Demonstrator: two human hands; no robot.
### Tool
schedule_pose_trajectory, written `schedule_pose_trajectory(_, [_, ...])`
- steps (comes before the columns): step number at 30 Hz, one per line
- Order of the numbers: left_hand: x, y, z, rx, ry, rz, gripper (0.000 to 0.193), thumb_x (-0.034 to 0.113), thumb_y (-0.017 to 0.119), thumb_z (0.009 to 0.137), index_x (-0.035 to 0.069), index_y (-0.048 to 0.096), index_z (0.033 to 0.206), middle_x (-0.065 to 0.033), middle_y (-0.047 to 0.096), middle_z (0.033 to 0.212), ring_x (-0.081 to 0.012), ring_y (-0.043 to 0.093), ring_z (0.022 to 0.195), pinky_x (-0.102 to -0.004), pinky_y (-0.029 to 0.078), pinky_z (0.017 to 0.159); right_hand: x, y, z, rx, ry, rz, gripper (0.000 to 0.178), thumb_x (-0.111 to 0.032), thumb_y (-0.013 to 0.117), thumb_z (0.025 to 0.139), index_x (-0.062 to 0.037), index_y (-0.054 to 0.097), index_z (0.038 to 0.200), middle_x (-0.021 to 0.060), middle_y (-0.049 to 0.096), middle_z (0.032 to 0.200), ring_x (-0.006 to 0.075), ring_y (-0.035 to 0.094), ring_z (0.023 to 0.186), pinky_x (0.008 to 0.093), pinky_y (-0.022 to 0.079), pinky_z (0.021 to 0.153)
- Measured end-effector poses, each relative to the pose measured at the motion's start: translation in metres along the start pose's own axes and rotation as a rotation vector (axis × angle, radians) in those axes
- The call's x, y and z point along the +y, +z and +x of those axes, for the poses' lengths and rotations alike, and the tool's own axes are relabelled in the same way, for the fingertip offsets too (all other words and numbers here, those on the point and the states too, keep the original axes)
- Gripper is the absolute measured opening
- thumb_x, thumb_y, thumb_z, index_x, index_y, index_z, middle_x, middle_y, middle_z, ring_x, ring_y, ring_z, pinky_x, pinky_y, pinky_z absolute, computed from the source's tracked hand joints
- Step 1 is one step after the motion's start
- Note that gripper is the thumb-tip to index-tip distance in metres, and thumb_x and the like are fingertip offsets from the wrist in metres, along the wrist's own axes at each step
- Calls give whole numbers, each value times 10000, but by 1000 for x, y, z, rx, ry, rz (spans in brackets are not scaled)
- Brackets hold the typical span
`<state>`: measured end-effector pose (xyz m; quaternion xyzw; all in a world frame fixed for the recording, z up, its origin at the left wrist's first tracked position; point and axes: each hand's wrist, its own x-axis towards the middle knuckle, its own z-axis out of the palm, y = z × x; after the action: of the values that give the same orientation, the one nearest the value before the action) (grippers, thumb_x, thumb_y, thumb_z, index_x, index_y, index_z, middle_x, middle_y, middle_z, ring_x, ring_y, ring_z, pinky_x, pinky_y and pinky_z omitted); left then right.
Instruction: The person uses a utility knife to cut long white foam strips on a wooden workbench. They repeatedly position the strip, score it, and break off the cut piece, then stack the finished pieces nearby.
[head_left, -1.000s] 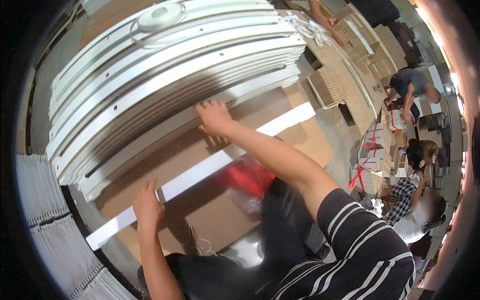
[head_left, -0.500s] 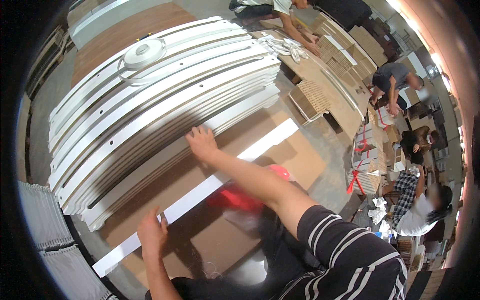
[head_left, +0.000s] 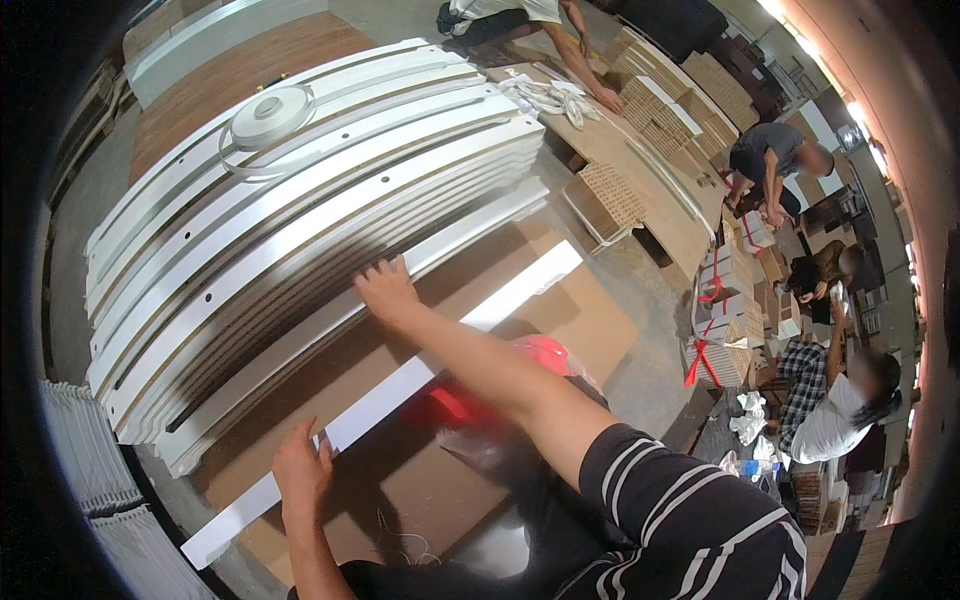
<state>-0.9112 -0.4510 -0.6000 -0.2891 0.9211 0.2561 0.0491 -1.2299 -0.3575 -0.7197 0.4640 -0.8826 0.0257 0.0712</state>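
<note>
A long white slat [head_left: 385, 395] with notched ends lies diagonally across a brown cardboard sheet [head_left: 460, 495] in front of me. My left hand [head_left: 302, 468] is closed around its near part, thumb and fingers at the slat's edges. Farther off, my right hand [head_left: 388, 292] curls its fingers over the top white slat [head_left: 450, 247] of a low stack. Behind that stack rises a taller pile of white slats [head_left: 330, 225] with small dark holes. A red plastic-wrapped bundle [head_left: 450, 402] sits partly hidden under my right forearm.
A white strap roll [head_left: 270, 112] rests on the tall pile. White bundled parts [head_left: 95, 450] stand at left. Beyond the pile are a cardboard-covered table [head_left: 640, 170] and a strapped carton block [head_left: 600, 203]. Several people work at the right and far side among boxes [head_left: 722, 320].
The top slat of the low stack looks tipped a little under my right hand. My left hand stays on the near slat. The whole view has shifted slightly.
</note>
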Motion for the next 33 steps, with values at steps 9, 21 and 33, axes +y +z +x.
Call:
schedule_pose_trajectory(9, [-8, 2, -1, 40, 39, -8, 454, 126, 733, 867, 100, 648, 1312, -211, 708, 1102, -418, 672, 1013, -493, 532, 895, 10, 0, 2, -40, -21, 67, 178, -171, 585, 945, -146, 705, 1075, 76, 690, 1072, 304, 620, 1129, 615, 360, 1050])
schedule_pose_trajectory(21, [3, -2, -2, 99, 26, 44, 365, 152, 705, 890, 89, 666, 1247, -204, 719, 1026, -424, 679, 953, -510, 542, 833, 14, -18, -4, -182, -62, 60, 360, -224, 754, 817, -122, 646, 1144, 84, 704, 1108, 295, 651, 1112, 575, 401, 1017])
schedule_pose_trajectory(33, [-1, 11, 8, -56, -72, 94, 411, 205, 682, 897, 111, 658, 1297, -213, 716, 1144, -408, 682, 1048, -492, 553, 920, 18, -32, 2, -268, -106, 163, 285, -117, 793, 785, -93, 640, 1025, 146, 725, 973, 375, 700, 996, 571, 500, 874])
